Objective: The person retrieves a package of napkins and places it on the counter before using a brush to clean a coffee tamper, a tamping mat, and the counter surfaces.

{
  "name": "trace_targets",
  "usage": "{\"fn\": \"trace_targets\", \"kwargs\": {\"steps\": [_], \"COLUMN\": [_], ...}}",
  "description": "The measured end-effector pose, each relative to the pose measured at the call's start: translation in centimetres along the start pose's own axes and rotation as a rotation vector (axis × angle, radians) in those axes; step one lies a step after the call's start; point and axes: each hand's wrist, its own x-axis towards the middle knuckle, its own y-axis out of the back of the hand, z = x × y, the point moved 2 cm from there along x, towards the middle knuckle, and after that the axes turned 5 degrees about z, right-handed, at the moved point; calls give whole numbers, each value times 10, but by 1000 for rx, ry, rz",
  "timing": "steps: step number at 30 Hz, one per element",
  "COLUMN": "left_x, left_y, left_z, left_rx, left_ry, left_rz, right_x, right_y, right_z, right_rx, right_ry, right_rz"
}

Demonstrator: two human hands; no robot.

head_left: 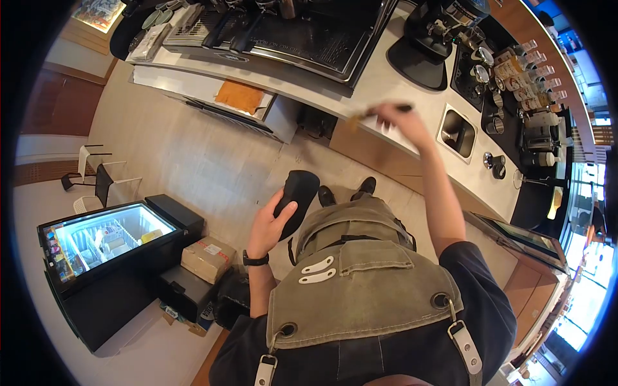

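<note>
My left hand (pixel 270 222) is wrapped round a black, rounded object (pixel 300 196) and holds it above the floor, left of the apron. Over the counter's front edge, my right hand (pixel 402 122) grips a brush (pixel 360 118) with a dark handle and light bristles; both are blurred by motion. The two hands are well apart. An olive apron (pixel 367 283) covers my front.
An espresso machine (pixel 290 45) and a grinder (pixel 428 38) stand on the counter (pixel 386 80), with a sink (pixel 457 132) at the right. An orange cloth (pixel 239 96) lies below the machine. At lower left are a lit display fridge (pixel 109 302) and a cardboard box (pixel 207 259).
</note>
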Motion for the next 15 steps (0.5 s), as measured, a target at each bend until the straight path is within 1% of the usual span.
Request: {"fn": "trace_targets", "kwargs": {"steps": [2,4,7,8,10,11,14,15], "left_x": [8,11,9,9,10,7,6,6], "left_y": [0,-1,-4,-3,-1,-2,-6,-7], "left_z": [1,8,13,14,13,11,18,19], "left_rx": [19,38,66,77,85,86,70,72], "left_ry": [-9,-20,-78,-106,-99,-83,-38,-41], "left_rz": [-22,-49,-39,-29,-17,-12,-41,-40], "right_x": [35,78,110,100,49,34,72,85], "right_y": [30,40,34,37,34,34,59,58], "right_z": [-14,-20,-9,-2,-39,-47,-21,-22], "right_rx": [98,233,106,59,-18,16,190,230], "right_ry": [163,190,258,218,-2,-112,200,257], "right_rz": [328,598,533,269,-273,-351,112,358]}}
